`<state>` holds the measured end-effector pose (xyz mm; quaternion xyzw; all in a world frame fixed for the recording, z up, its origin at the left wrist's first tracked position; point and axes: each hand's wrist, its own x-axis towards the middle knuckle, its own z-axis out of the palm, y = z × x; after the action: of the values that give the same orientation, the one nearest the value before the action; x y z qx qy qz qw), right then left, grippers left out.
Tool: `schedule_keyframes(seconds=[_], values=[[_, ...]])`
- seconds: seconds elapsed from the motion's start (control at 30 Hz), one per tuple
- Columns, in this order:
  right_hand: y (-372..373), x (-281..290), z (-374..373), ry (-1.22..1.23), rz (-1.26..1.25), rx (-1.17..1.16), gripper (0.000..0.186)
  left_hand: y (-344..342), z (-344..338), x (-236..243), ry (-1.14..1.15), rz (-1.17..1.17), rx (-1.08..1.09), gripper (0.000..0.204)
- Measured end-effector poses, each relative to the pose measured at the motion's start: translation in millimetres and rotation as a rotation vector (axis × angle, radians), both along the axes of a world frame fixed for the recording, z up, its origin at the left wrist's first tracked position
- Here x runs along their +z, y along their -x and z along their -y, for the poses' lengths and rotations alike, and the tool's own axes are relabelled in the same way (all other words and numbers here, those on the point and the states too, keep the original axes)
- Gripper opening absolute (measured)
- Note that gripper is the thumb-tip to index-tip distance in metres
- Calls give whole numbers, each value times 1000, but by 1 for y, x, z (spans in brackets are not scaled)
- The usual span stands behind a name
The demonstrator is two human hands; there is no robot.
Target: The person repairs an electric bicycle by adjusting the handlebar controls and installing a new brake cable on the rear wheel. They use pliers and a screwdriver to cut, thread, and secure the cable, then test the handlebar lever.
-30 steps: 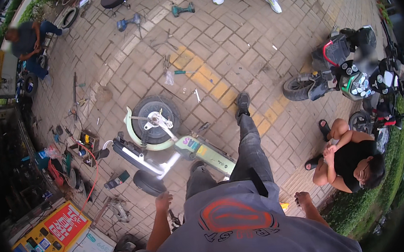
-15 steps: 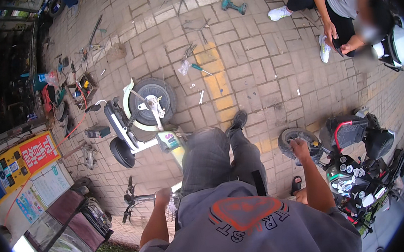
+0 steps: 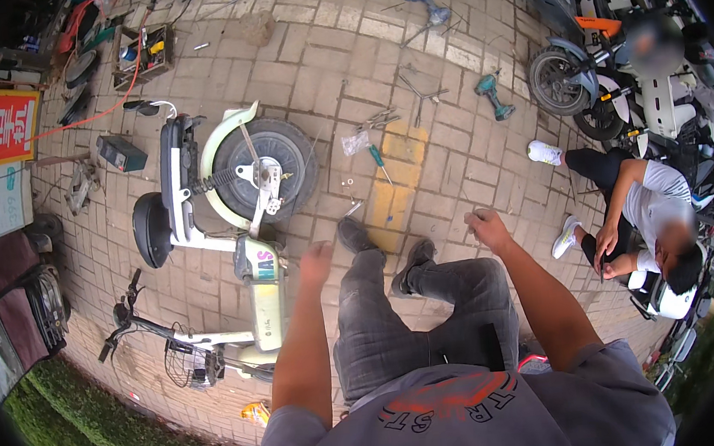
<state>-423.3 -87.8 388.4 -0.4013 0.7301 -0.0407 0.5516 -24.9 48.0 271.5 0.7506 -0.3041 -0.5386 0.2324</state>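
A pale green and white electric scooter (image 3: 263,299) lies on its side at my left, its wheel (image 3: 259,170) and swingarm facing up. My left hand (image 3: 316,261) hangs just right of the scooter's body, apart from it, its fingers blurred. Over the paving beyond my right knee is my right hand (image 3: 486,228), fingers curled in, nothing seen in them. Past my shoes lie a green-handled screwdriver (image 3: 380,165), a small clear plastic bag (image 3: 355,143) and a slim metal piece (image 3: 354,208).
A teal drill (image 3: 493,96) and a blue power tool (image 3: 425,3) lie farther off. A wooden toolbox (image 3: 142,56) and a dark battery-like box (image 3: 121,153) stand left. At the right a person (image 3: 643,204) sits by parked scooters (image 3: 567,78). An orange cord (image 3: 98,121) crosses the left.
My view has turned right, and the scooter appears larger. Both hands have moved forward, and my knees are more bent. The bike formerly at my right is out of view.
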Motion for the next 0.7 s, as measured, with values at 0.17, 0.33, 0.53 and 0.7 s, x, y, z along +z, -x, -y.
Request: schedule_keyframes(seconds=[0.17,0.33,0.53,0.7], values=[[-72,-119,75,20,35,342,35,13,48,-19,-73,145,9,34],[-168,-279,150,-61,312,278,38,-12,45,-139,65,564,32,34],[-292,-384,221,-141,395,-230,40,-23,58,-228,86,987,55,42],[-328,-444,275,-71,703,-313,32,-12,72,-241,167,1088,215,38]])
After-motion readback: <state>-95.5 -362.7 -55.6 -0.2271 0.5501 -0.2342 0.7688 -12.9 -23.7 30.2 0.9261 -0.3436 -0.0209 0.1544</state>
